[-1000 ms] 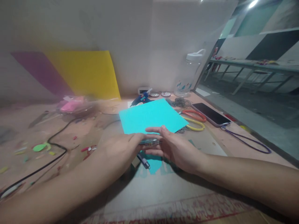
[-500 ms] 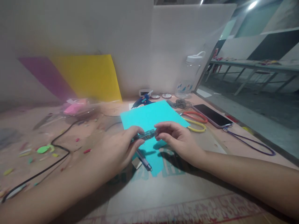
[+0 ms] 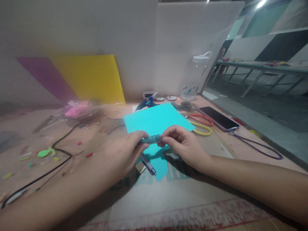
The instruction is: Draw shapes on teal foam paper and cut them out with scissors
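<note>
Over the turquoise paper (image 3: 156, 120), my left hand (image 3: 125, 146) pinches a slim translucent teal case (image 3: 151, 140) with dark markings between thumb and fingers. Its exact kind is not clear. At the case's right end, the thumb and fingertips of my right hand (image 3: 183, 142) are closed on it. Below my hands, a dark pen (image 3: 149, 166) lies partly across the paper, its upper part hidden by my left hand. A small beige piece (image 3: 140, 167) sits beside the pen.
Orange-handled (image 3: 202, 119) and yellow-handled scissors (image 3: 202, 130) and a phone (image 3: 218, 118) lie right. Behind the paper are a blue glue gun (image 3: 145, 104) and a clear bottle (image 3: 192, 78). A black cord (image 3: 61, 150) runs through scraps at left.
My right fingertips have closed onto the right end of the teal case. The left hand's grip looks the same, and the things on the table have stayed put.
</note>
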`<state>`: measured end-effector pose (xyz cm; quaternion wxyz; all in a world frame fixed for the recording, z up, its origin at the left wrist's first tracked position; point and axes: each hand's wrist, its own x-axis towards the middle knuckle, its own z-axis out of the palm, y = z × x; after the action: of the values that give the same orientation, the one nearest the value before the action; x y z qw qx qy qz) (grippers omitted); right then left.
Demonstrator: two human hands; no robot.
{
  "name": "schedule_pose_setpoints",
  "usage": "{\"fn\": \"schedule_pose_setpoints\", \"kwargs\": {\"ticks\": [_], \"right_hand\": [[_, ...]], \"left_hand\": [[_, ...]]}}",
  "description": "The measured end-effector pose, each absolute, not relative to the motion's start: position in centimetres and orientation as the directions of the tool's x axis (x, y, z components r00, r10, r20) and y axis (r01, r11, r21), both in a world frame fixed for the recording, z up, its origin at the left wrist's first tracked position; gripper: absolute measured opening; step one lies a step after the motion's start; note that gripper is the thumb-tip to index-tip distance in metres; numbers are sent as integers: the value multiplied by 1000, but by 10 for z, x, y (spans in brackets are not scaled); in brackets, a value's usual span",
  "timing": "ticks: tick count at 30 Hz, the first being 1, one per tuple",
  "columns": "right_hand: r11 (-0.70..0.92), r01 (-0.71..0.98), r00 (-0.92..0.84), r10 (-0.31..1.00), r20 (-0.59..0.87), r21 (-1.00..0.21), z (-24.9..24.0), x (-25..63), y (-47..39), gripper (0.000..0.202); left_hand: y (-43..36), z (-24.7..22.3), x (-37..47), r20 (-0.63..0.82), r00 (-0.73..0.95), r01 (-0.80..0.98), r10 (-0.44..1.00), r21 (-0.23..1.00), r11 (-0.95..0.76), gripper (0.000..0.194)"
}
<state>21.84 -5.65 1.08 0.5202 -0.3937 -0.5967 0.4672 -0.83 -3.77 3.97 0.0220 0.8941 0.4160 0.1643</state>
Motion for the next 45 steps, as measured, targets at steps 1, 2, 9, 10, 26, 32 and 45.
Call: {"fn": "schedule_pose_setpoints", "kwargs": {"ticks": [1, 2, 9, 10, 26, 32, 45], "right_hand": [[256, -15, -153, 955, 255, -967, 11, 218, -56, 15], [260, -13, -153, 954, 259, -965, 11, 218, -56, 15], [373, -2, -126, 921, 370, -928, 7, 222, -49, 17], [383, -1, -122, 917, 380, -924, 7, 222, -48, 18], [578, 134, 20, 811, 585, -805, 42, 255, -27, 25], [470, 195, -193, 879, 436, -861, 53, 246, -48, 18], [439, 324, -353, 878, 323, -838, 40, 225, -64, 11]], "left_hand": [[-38, 39, -9, 274, 598, 737, 753, 179, -651, 26], [-38, 39, -9, 272, 598, 736, 754, 186, -651, 26], [-37, 45, -9, 273, 603, 734, 750, 177, -655, 28], [-36, 45, -9, 275, 604, 734, 748, 173, -656, 29], [-1, 62, -28, 348, 508, 748, 788, 275, -604, 37], [-1, 68, -27, 340, 384, 637, 858, 576, -513, 31], [-29, 60, -7, -4, 542, 561, 840, 747, -358, 28]]}}
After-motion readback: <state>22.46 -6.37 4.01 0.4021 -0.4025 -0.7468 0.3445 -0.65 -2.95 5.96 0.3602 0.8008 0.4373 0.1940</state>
